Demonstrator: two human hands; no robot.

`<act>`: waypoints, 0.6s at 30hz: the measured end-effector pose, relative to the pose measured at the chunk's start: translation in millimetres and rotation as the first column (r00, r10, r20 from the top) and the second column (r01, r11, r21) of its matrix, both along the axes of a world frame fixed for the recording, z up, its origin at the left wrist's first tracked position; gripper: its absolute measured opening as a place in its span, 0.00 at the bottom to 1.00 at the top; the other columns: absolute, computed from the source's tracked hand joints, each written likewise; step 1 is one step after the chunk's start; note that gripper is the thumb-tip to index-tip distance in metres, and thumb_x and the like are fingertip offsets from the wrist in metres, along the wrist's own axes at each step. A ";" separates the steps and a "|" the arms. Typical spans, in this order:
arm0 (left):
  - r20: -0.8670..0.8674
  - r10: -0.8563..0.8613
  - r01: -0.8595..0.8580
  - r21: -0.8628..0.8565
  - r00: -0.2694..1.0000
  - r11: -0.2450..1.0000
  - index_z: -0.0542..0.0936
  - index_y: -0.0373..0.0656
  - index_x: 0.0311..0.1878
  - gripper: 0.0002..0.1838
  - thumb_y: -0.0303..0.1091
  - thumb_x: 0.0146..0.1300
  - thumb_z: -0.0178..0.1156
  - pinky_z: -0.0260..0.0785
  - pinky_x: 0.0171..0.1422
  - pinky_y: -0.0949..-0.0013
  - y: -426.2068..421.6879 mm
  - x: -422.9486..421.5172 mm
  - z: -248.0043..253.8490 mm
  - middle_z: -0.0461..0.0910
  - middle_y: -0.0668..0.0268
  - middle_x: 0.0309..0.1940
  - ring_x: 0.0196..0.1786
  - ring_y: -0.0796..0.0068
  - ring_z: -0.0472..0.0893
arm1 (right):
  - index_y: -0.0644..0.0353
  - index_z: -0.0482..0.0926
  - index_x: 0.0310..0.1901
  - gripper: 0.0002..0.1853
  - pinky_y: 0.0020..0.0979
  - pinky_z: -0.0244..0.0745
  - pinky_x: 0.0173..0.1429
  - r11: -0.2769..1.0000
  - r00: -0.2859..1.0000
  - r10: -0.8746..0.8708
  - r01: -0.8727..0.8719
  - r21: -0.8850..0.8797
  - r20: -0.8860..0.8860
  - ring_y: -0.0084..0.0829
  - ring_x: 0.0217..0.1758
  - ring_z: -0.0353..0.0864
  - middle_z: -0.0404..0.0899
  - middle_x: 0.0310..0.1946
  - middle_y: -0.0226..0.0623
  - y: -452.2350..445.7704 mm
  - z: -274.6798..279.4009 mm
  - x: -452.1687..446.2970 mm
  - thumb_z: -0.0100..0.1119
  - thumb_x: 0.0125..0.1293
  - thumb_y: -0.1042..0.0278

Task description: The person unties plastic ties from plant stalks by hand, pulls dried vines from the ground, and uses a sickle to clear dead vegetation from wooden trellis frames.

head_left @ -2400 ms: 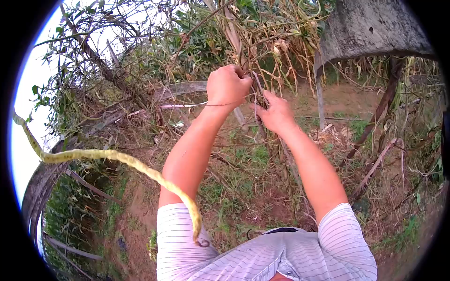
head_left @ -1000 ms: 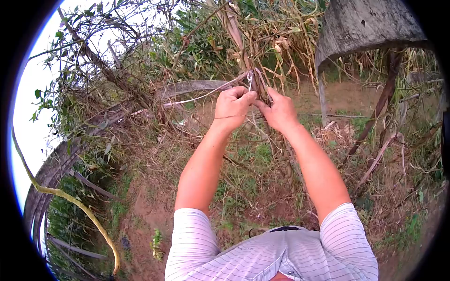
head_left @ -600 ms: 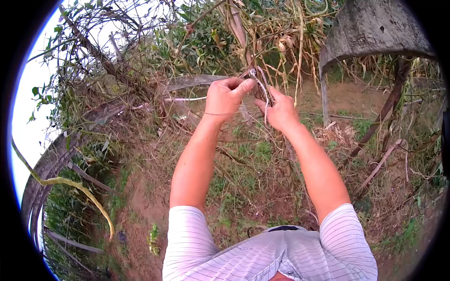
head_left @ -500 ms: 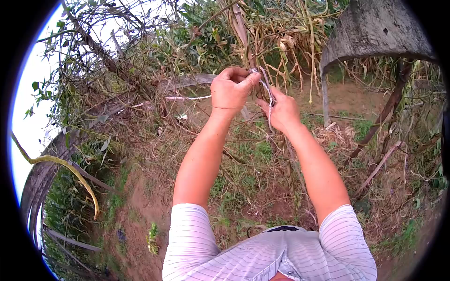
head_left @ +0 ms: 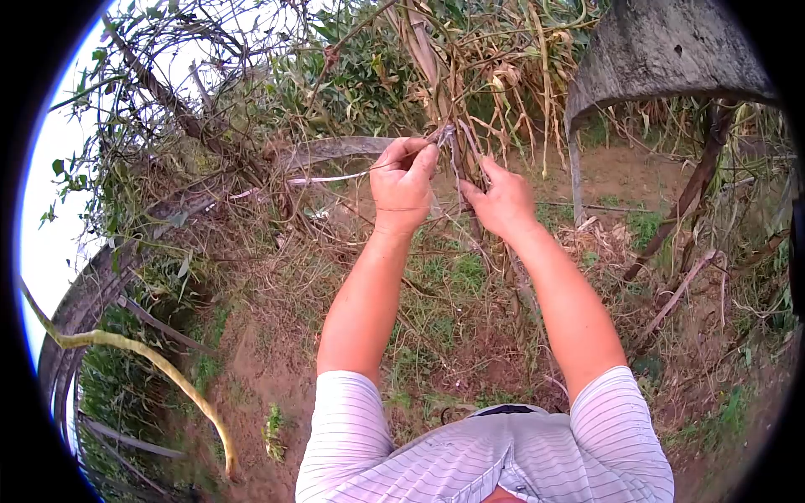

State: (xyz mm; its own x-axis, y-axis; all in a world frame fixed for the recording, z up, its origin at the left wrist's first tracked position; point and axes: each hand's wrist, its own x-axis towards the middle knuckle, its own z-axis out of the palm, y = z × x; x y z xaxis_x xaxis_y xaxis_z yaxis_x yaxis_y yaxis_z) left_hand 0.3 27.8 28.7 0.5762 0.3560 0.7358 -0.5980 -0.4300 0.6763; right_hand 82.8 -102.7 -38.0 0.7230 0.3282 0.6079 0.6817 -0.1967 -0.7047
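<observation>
The left hand [head_left: 403, 191] is pinching something unclear beside the pole [head_left: 426, 57], the right hand [head_left: 505, 203] is gripping it lower down, and the cord [head_left: 456, 163] is hanging between them, seemingly calling for steady fingers.

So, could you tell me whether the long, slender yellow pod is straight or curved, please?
Curved: the yellow pod arches over, its lower end pointing down.

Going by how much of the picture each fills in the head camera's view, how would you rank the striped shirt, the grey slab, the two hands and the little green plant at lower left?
1. Shirt
2. Grey slab
3. Left hand and right hand: too alike to rank
4. Green plant
</observation>
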 end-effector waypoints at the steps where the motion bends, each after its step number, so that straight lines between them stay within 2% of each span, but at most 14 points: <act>1: -0.018 -0.034 0.034 -0.010 0.999 0.999 0.83 0.36 0.40 0.06 0.28 0.65 0.64 0.67 0.34 0.76 4.5 -1.0 0.2 0.79 0.70 0.28 0.28 0.82 0.74 | 0.47 0.76 0.62 0.28 0.46 0.80 0.47 0.999 1.000 0.024 -0.024 0.043 0.012 0.52 0.42 0.86 0.86 0.37 0.49 1.2 -0.7 -1.2 0.68 0.62 0.50; 5: -0.079 -0.019 0.019 -0.004 0.997 1.000 0.82 0.36 0.40 0.05 0.28 0.65 0.63 0.67 0.31 0.75 12.8 -2.8 7.5 0.78 0.69 0.27 0.25 0.80 0.74 | 0.48 0.76 0.63 0.28 0.46 0.80 0.48 1.000 0.999 0.025 -0.025 -0.012 -0.025 0.52 0.42 0.86 0.85 0.37 0.51 1.9 2.1 -2.0 0.68 0.62 0.51; 7: -0.078 -0.002 -0.021 -0.297 0.997 0.955 0.80 0.37 0.39 0.04 0.27 0.65 0.62 0.67 0.27 0.73 17.8 0.6 12.8 0.77 0.68 0.24 0.22 0.78 0.73 | 0.49 0.75 0.63 0.28 0.47 0.80 0.49 0.999 1.000 -0.001 0.000 -0.042 -0.027 0.53 0.43 0.85 0.85 0.38 0.52 1.1 2.2 -3.7 0.67 0.62 0.51; 8: -0.078 -0.001 -0.023 -0.299 0.997 0.954 0.80 0.37 0.39 0.04 0.27 0.65 0.62 0.67 0.27 0.73 19.0 1.9 13.5 0.77 0.68 0.24 0.22 0.78 0.73 | 0.49 0.75 0.63 0.28 0.47 0.80 0.49 0.999 1.000 0.000 -0.002 -0.044 -0.027 0.53 0.43 0.85 0.85 0.38 0.52 2.2 0.4 -3.7 0.67 0.62 0.51; 10: -0.062 -0.064 0.033 -0.409 0.996 0.912 0.79 0.37 0.40 0.03 0.27 0.65 0.60 0.67 0.24 0.71 22.5 6.5 14.3 0.75 0.67 0.24 0.20 0.77 0.72 | 0.49 0.75 0.63 0.29 0.47 0.80 0.48 1.000 1.000 -0.009 0.009 -0.023 0.002 0.53 0.42 0.85 0.85 0.37 0.51 4.7 -1.2 -2.7 0.68 0.62 0.50; 12: -0.070 -0.053 0.019 -0.416 0.996 0.909 0.79 0.37 0.41 0.04 0.27 0.66 0.59 0.67 0.24 0.72 21.0 11.3 15.9 0.76 0.66 0.25 0.21 0.77 0.73 | 0.49 0.76 0.63 0.29 0.47 0.80 0.47 0.999 0.999 0.018 -0.019 -0.034 -0.040 0.53 0.42 0.86 0.85 0.37 0.51 2.6 1.1 -0.8 0.68 0.62 0.49; 14: -0.005 -0.014 0.011 -0.421 1.000 0.907 0.79 0.36 0.45 0.07 0.29 0.69 0.59 0.67 0.24 0.72 17.9 15.2 20.0 0.78 0.65 0.27 0.22 0.77 0.75 | 0.49 0.76 0.63 0.29 0.47 0.80 0.47 0.998 0.996 0.040 -0.044 -0.043 -0.083 0.52 0.41 0.86 0.85 0.36 0.51 2.3 0.3 3.5 0.68 0.62 0.48; 16: 0.021 0.026 -0.017 -0.376 0.999 0.926 0.81 0.35 0.47 0.10 0.33 0.69 0.61 0.68 0.25 0.72 22.2 17.4 27.4 0.79 0.65 0.28 0.23 0.78 0.75 | 0.50 0.76 0.63 0.29 0.46 0.80 0.47 1.000 1.000 -0.022 0.022 -0.003 0.009 0.51 0.41 0.86 0.85 0.36 0.51 6.1 -4.7 6.7 0.68 0.62 0.48; 18: -0.050 0.012 -0.022 -0.203 0.999 0.979 0.83 0.35 0.41 0.12 0.36 0.66 0.67 0.66 0.24 0.74 24.2 20.2 37.3 0.79 0.68 0.26 0.21 0.81 0.73 | 0.50 0.76 0.62 0.29 0.46 0.80 0.47 1.000 0.999 -0.008 0.008 -0.024 -0.033 0.51 0.41 0.86 0.85 0.36 0.51 7.9 -6.2 8.3 0.68 0.62 0.49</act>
